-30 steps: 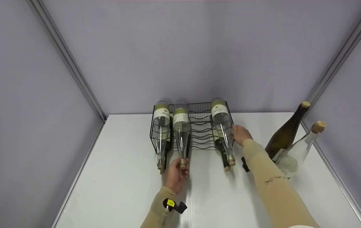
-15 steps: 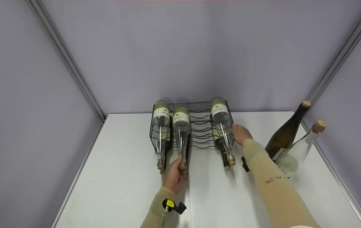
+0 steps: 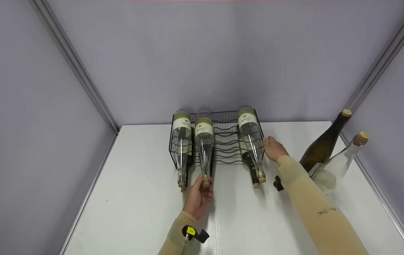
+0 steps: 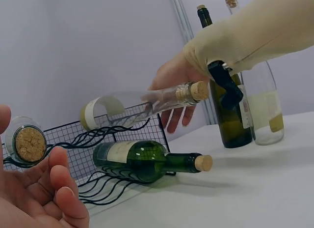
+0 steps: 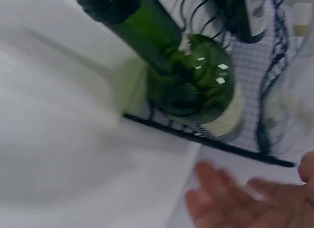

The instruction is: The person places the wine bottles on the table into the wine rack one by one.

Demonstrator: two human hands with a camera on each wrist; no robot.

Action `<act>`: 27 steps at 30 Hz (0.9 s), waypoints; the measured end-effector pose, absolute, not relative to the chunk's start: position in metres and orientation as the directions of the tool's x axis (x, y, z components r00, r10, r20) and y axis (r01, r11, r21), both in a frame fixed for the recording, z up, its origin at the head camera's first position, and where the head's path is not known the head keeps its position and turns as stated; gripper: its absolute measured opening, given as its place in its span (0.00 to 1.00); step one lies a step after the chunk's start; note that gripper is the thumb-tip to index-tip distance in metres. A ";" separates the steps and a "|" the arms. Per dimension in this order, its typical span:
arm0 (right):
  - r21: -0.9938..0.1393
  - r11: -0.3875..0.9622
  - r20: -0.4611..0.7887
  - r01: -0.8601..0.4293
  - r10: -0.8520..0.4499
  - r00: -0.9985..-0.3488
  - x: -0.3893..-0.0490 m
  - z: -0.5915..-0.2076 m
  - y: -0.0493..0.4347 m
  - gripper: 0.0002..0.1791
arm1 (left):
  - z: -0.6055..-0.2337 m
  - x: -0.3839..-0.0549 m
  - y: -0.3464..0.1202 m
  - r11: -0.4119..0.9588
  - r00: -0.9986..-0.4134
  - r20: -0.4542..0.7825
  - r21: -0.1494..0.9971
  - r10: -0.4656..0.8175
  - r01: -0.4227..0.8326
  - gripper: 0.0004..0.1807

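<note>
In the head view, a black wire wine rack (image 3: 226,143) holds clear glass bottles above dark green ones, all lying with corks towards me. My left hand (image 3: 197,199) holds the corked neck of the middle clear bottle (image 3: 206,148), thumb at its left side and fingers curled below. The left wrist view shows that bottle's cork (image 4: 30,144) beside the curled fingers. My right hand (image 3: 274,148) is at the rack's right end, by the right clear bottle (image 3: 249,136). In the right wrist view its fingers (image 5: 211,188) are loosely spread and blurred, apart from the rack, holding nothing.
Left of the held bottle lies another clear bottle (image 3: 183,141). A green bottle (image 4: 142,159) lies on the lower tier at right. Beyond my right forearm stand a dark bottle (image 3: 320,150) and a clear bottle (image 3: 343,164), both corked. Walls enclose the white table (image 3: 131,198).
The middle bottle's label has turned to face up more, with my left hand staying at its neck. My right hand and forearm have shifted slightly right. The head view has tilted a little.
</note>
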State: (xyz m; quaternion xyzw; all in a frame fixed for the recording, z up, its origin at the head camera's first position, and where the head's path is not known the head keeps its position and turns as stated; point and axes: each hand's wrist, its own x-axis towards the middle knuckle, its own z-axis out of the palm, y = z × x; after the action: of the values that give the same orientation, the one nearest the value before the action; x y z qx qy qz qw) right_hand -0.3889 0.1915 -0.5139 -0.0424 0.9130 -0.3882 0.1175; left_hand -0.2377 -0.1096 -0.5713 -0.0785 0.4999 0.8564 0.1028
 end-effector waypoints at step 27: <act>-0.868 0.311 0.495 -0.387 0.612 -0.617 -0.276 -0.465 0.328 0.39 | -0.550 -0.191 -0.252 0.116 -0.946 -0.149 0.975 -0.288 -0.189 0.28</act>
State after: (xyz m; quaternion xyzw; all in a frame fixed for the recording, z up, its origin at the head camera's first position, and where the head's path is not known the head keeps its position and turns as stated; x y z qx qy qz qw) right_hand -0.2758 0.3275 -0.4655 0.0818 0.6861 -0.5812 -0.4298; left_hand -0.1906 -0.2520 -0.5495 -0.1599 0.7461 0.6452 -0.0385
